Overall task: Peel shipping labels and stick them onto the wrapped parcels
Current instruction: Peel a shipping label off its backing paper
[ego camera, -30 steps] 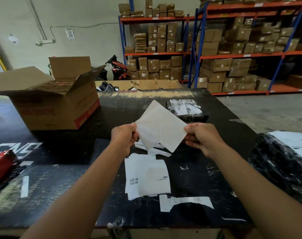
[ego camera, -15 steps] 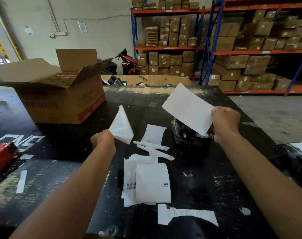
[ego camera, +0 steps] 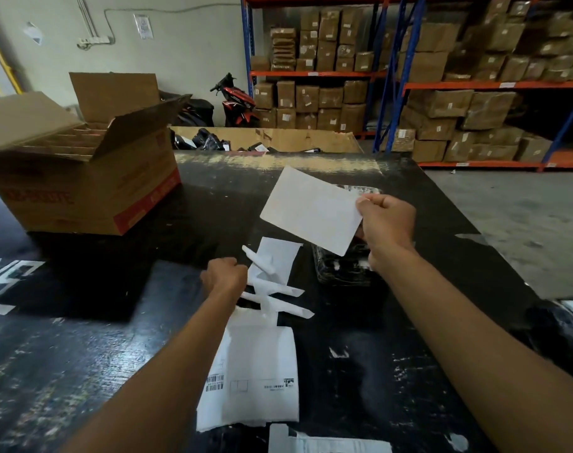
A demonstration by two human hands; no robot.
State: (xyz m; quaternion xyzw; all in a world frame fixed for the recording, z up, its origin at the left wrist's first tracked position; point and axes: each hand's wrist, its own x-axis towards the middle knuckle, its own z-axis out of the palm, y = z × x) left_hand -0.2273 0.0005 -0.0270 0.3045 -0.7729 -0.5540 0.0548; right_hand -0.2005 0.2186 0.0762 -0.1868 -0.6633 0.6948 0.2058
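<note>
My right hand (ego camera: 386, 223) pinches the right edge of a peeled white shipping label (ego camera: 311, 210) and holds it in the air, tilted, blank side toward me. It hangs just above a black wrapped parcel (ego camera: 344, 273) lying on the black table (ego camera: 409, 354). My left hand (ego camera: 224, 277) is low over the table with curled fingers gripping a crumpled piece of backing paper (ego camera: 262, 276), right at a small heap of discarded backing sheets (ego camera: 278, 256). A stack of printed labels (ego camera: 259, 371) lies near me between my forearms.
An open cardboard box (ego camera: 82, 191) stands at the table's far left. Another black wrapped parcel (ego camera: 559, 325) sits at the right edge. A loose paper strip (ego camera: 327, 444) lies at the near edge. Behind the table are racks of cartons (ego camera: 442, 93).
The label and its backing came apart. My right hand carried the label right, over the parcel, while my left hand dropped with the backing to the heap of scraps.
</note>
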